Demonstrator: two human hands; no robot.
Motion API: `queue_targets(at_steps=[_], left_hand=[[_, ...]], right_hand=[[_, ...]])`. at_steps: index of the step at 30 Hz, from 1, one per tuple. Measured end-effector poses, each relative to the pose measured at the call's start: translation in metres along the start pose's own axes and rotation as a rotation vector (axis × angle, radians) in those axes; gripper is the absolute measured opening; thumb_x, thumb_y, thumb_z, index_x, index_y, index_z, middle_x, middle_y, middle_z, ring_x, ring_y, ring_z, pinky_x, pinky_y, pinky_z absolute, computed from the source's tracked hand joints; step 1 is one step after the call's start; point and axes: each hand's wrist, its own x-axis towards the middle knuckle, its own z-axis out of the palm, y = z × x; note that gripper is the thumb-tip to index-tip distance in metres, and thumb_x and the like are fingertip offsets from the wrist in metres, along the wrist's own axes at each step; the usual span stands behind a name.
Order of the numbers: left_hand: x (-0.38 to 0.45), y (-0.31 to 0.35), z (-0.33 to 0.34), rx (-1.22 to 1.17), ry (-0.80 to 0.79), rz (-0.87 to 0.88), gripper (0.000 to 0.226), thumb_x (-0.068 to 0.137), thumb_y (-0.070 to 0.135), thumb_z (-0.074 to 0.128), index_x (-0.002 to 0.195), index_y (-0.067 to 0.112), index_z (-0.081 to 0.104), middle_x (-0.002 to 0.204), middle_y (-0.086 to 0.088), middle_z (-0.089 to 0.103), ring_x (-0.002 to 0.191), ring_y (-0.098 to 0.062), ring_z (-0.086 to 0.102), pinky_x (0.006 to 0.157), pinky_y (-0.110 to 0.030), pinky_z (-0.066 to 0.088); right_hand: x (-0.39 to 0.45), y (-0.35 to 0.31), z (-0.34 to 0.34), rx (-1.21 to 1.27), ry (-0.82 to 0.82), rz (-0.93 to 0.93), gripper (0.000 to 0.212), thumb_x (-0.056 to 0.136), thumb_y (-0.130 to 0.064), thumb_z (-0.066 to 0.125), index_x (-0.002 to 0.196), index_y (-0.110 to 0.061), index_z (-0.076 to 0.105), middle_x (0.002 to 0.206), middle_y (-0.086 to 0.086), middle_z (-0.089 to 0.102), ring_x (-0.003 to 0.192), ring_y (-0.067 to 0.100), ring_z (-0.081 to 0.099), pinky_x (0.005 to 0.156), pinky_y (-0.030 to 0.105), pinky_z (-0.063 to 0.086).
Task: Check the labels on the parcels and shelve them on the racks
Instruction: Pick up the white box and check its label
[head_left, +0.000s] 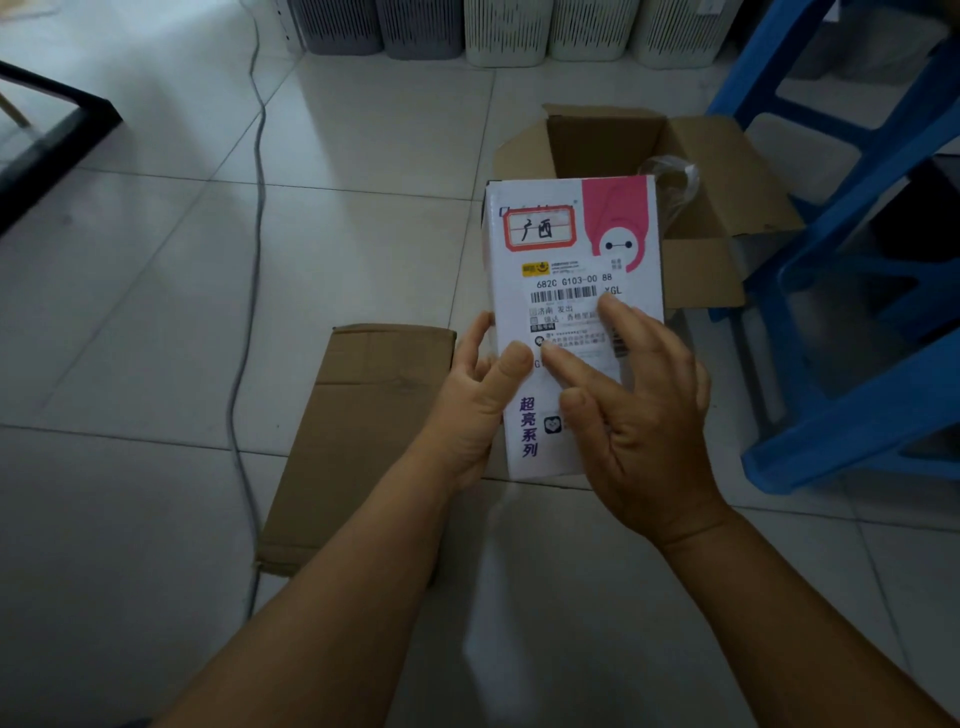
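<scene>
White and glossy, the parcel is a flat rectangular box held upright above the floor, its printed face turned to the camera. A pink cartoon figure fills its upper right corner, and a red-bordered sticker with handwritten characters sits at the upper left. Below that is a shipping label with a barcode and the code "682C G103-00 88", then purple characters run down the lower left edge.

The left hand grips the parcel's left edge, thumb on the front and fingers curled behind. The right hand lies spread over the lower right of the face, fingers loosely extended, its forefinger touching the label; it clasps nothing.

Behind the parcel an open brown cardboard box stands on the pale tiled floor, flaps spread, with crumpled clear plastic inside. A flattened piece of cardboard lies below the left hand. Blue plastic stools crowd the right side, just beside the open box. A grey cable snakes across the tiles, and ribbed plastic bins line the far edge.
</scene>
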Motion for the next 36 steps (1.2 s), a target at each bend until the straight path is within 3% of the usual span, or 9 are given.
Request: queue_targets(at_steps=[8,17,24,28,30,32,34,36], left_hand=[[-0.002,0.002,-0.001,-0.020,-0.015,-0.005,0.140,0.043,0.056,0.095,0.158,0.021,0.025,0.127,-0.019,0.071,0.100,-0.032,0.075,0.075,-0.043,0.064],[0.000,0.001,-0.003,-0.037,0.017,0.005,0.139,0.044,0.056,0.095,0.158,0.019,0.026,0.120,-0.012,0.076,0.103,-0.031,0.074,0.084,-0.048,0.063],[0.000,0.003,-0.001,-0.029,0.027,-0.003,0.137,0.044,0.057,0.094,0.157,0.017,0.029,0.116,-0.010,0.077,0.098,-0.029,0.076,0.075,-0.042,0.065],[-0.001,0.002,-0.001,-0.026,0.026,-0.011,0.134,0.043,0.057,0.094,0.154,0.016,0.032,0.118,-0.011,0.076,0.097,-0.029,0.076,0.074,-0.042,0.065],[-0.001,0.002,0.000,-0.038,0.028,-0.009,0.131,0.044,0.056,0.094,0.153,0.014,0.035,0.124,-0.014,0.073,0.101,-0.031,0.075,0.076,-0.043,0.065],[-0.001,0.001,0.001,-0.037,0.038,-0.015,0.129,0.046,0.057,0.094,0.153,0.015,0.035,0.134,-0.020,0.067,0.112,-0.038,0.070,0.083,-0.049,0.063],[0.001,-0.001,0.000,-0.024,0.072,-0.026,0.131,0.046,0.059,0.093,0.154,0.016,0.032,0.138,-0.022,0.063,0.122,-0.045,0.064,0.093,-0.060,0.057],[0.002,-0.003,0.001,-0.029,0.111,-0.047,0.134,0.046,0.059,0.094,0.154,0.012,0.030,0.140,-0.025,0.061,0.125,-0.049,0.060,0.101,-0.070,0.046]], right_hand=[[0.000,0.000,-0.005,-0.024,0.013,0.015,0.049,0.098,-0.047,0.031,0.122,-0.024,0.067,0.143,0.015,0.048,0.130,0.028,0.034,0.099,0.037,0.022],[0.000,0.009,-0.007,0.012,0.038,0.030,0.043,0.096,-0.039,0.040,0.116,-0.018,0.071,0.139,0.014,0.052,0.127,0.027,0.040,0.099,0.039,0.026],[0.001,0.012,-0.001,0.123,0.088,0.047,0.054,0.100,-0.042,0.030,0.117,-0.008,0.069,0.138,0.019,0.052,0.129,0.027,0.038,0.101,0.048,0.040],[0.001,0.013,-0.001,0.149,0.058,0.088,0.055,0.101,-0.041,0.029,0.122,-0.005,0.064,0.144,0.016,0.047,0.134,0.026,0.036,0.107,0.031,0.032],[0.003,0.012,-0.002,0.181,0.044,0.147,0.049,0.100,-0.037,0.033,0.134,-0.007,0.054,0.149,0.012,0.040,0.136,0.023,0.034,0.109,0.021,0.027],[0.006,0.010,-0.004,0.293,-0.001,0.287,0.054,0.099,-0.033,0.035,0.148,-0.011,0.032,0.153,0.006,0.032,0.137,0.016,0.032,0.109,0.016,0.027],[0.010,0.009,-0.009,0.467,-0.087,0.503,0.058,0.099,-0.035,0.036,0.152,-0.021,0.019,0.152,0.002,0.038,0.128,0.011,0.046,0.094,0.016,0.043],[0.011,0.011,-0.012,0.632,-0.156,0.628,0.047,0.102,-0.034,0.035,0.148,-0.031,0.031,0.134,-0.005,0.058,0.106,0.003,0.061,0.075,0.013,0.051]])
